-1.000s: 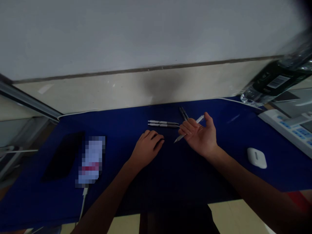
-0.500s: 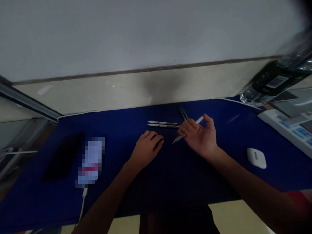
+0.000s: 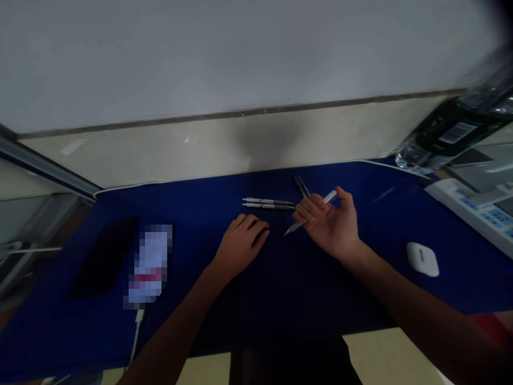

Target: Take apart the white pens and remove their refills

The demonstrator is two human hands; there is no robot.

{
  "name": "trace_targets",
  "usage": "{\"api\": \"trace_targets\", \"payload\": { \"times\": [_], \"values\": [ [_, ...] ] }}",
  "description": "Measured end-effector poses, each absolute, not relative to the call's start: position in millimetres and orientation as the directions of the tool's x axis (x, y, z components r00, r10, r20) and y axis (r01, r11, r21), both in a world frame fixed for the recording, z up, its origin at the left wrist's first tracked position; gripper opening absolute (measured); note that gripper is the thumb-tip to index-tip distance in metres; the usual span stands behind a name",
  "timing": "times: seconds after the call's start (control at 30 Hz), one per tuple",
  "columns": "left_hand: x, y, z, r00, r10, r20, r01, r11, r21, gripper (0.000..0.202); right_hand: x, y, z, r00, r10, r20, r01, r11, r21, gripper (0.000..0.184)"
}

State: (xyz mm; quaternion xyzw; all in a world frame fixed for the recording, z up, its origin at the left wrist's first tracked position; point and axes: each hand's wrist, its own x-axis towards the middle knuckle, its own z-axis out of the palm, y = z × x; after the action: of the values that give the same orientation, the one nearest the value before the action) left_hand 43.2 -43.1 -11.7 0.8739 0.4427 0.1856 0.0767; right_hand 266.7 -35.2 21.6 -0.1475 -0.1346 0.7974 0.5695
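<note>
Desk seen from just behind the person; a deep-blue desk mat [image 3: 192, 200] runs across the frame below a pale wall [image 3: 240, 64]; the right hand [image 3: 329, 227] is raised at centre right, palm turned up, fingers curled narrow around a slim white pen [image 3: 329, 196]; the pen's long axis crosses the palm on a diagonal, its pointed end at lower left, its other end at upper right beside the thumb; the left hand [image 3: 241, 245] rests knuckles-up on the mat, left of centre, fingers loosely curled, nothing visible in its grip; two silver-and-black pens [image 3: 267, 203] lie side by side and almost level, between the hands and farther up the mat, their right ends just short of the right hand's fingertips; the right hand is nearer those ends, though the left lies just below the pens' middle; two dark pens [image 3: 301, 186] lie close together above the right hand's fingers, slanting toward upper left; a white earbud case [image 3: 422, 259] sits at right; a white keypad device [image 3: 473, 211] occupies the right edge; a black phone [image 3: 104, 259] and a blurred, pixelated object [image 3: 150, 262] with a white cable [image 3: 137, 334] lie at left; a clear plastic bottle [image 3: 452, 128] intrudes at upper right.
</note>
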Motion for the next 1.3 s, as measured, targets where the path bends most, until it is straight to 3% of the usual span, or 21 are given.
{"api": "trace_targets", "payload": {
  "times": [0.9,1.3],
  "values": [
    [43.2,-43.4,-10.2,0.547,0.795,0.262,0.736,-0.606,0.302,0.023,262.2,-33.8,19.8,-0.357,0.925,-0.127,-0.805,-0.374,-0.460,0.053],
    [43.2,-42.8,-11.5,0.546,0.798,0.255,0.741,-0.603,0.297,0.021,262.7,-33.2,17.8,-0.343,0.932,-0.118,-0.843,-0.361,-0.398,0.053]
  ]
}}
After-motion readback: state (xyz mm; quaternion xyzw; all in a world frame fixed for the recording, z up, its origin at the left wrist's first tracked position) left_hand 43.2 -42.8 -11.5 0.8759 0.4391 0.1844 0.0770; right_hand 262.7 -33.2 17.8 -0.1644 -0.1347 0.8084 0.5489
